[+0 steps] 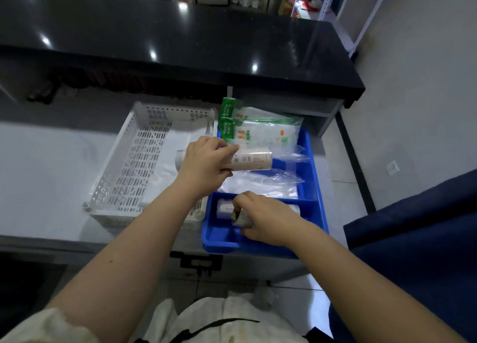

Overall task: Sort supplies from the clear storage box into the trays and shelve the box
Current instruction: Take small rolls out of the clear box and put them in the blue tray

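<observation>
A blue divided tray [313,167] sits on the white worktop beside a white perforated basket [134,162]. My left hand [204,162] grips a beige roll of bags [254,159] and holds it level above the blue tray's far compartment. My right hand [265,219] is down in the tray's near compartment, closed on a small roll [238,217] next to a white roll [224,208]. Green-and-white packets [258,128] and clear plastic bags [260,182] lie in the far compartment. No clear storage box is in view.
A black counter [180,38] overhangs the back of the worktop. Thin clear plastic lies in the white basket. A dark blue chair [418,239] stands at the right, with metal shelving [361,12] at the far right. The worktop's front edge runs just below the trays.
</observation>
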Available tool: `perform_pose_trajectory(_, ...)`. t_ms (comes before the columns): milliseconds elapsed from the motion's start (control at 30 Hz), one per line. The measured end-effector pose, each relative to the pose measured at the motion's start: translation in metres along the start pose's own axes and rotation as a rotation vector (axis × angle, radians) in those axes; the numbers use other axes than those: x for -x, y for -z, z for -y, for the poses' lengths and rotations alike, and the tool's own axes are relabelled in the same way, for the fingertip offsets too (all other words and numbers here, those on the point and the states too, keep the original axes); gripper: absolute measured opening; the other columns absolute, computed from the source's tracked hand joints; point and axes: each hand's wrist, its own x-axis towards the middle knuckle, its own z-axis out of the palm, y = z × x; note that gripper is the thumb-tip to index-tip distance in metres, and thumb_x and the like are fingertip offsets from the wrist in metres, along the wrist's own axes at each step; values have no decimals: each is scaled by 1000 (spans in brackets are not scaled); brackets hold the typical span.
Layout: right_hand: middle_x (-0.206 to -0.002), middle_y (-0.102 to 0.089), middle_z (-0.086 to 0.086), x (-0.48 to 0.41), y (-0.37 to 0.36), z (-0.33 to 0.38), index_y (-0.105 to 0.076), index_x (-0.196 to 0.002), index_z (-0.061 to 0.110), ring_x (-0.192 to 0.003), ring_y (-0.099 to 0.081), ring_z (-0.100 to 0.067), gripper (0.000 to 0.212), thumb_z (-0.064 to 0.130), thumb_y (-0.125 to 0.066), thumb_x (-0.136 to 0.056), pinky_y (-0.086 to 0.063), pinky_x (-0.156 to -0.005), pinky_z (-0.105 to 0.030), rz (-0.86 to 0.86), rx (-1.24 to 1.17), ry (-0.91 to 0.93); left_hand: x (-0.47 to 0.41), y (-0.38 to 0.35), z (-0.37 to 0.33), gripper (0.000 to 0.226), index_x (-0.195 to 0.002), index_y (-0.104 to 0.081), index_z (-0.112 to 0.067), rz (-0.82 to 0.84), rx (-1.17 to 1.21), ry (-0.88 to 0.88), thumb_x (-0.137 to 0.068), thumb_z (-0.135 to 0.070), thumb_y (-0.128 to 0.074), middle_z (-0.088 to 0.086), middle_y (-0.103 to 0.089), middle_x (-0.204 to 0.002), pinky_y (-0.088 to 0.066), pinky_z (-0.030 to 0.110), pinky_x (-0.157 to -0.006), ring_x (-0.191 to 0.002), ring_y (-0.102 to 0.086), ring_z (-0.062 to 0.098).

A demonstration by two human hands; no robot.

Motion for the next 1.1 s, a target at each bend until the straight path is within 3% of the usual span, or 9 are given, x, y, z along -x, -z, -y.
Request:
perform_pose_trajectory(133,-120,-49,0,18,4,6,-42,-116,25,-101,-53,-21,43,24,-67,-81,-49,-85,-42,-103,-166,-123,0,3,-8,61,-124,-60,-22,2,-9,-19,-67,-31,-81,5,-61,-109,-39,42,-81,-101,-51,31)
perform_pose_trajectory(333,-122,-48,-1,30,-21,-7,-33,-127,26,-108,-47,-21,68,24,-73,-72,-46,-91,-40,-226,-135,-260,3,10,-20,59,-125,-60,-20,20,-30,-46,-70,-29,-80,7,-62,-110,-43,45,-81,-100,-51,32)
perform_pose_trajectory(433,-118,-48,1,33,-32,-18,-38,-121,25,-105,-46,-20,57,27,-71,-73,-45,-88,-37,-221,-97,-318,5,14,-24,59,-125,-59,-20,27,-45,-59,-71,-29,-79,7,-61,-111,-42,45,-81,-101,-51,31)
perform_pose_trajectory(567,-122,-48,0,37,-37,-17,-41,-119,23,-107,-46,-21,47,29,-67,-80,-44,-91,-37,-242,-26,-278,8,15,-30,59,-124,-59,-19,32,-49,-61,-70,-28,-80,8,-61,-111,-41,45,-81,-101,-50,32)
perform_pose_trajectory(767,-121,-51,-5,43,-23,-6,-50,-124,19,-107,-45,-26,48,20,-68,-79,-40,-94,-41,-406,42,-185,12,9,-31,61,-125,-59,-21,51,-46,-24,-69,-30,-80,7,-61,-113,-41,44,-82,-103,-50,33)
perform_pose_trajectory(967,-125,-52,-3,63,0,-16,-51,-127,21,-116,-44,-22,55,19,-74,-77,-33,-104,-39,-500,123,-234,9,4,-41,59,-129,-52,-27,117,-60,15,-75,-39,-73,2,-57,-119,-38,41,-86,-108,-46,26)
perform_pose_trajectory(1100,-122,-54,-5,76,13,-27,-53,-126,19,-113,-47,-24,57,17,-76,-74,-36,-101,-40,-513,166,-279,5,0,-55,58,-128,-51,-29,142,-52,25,-76,-41,-72,1,-56,-119,-37,40,-86,-107,-45,25)
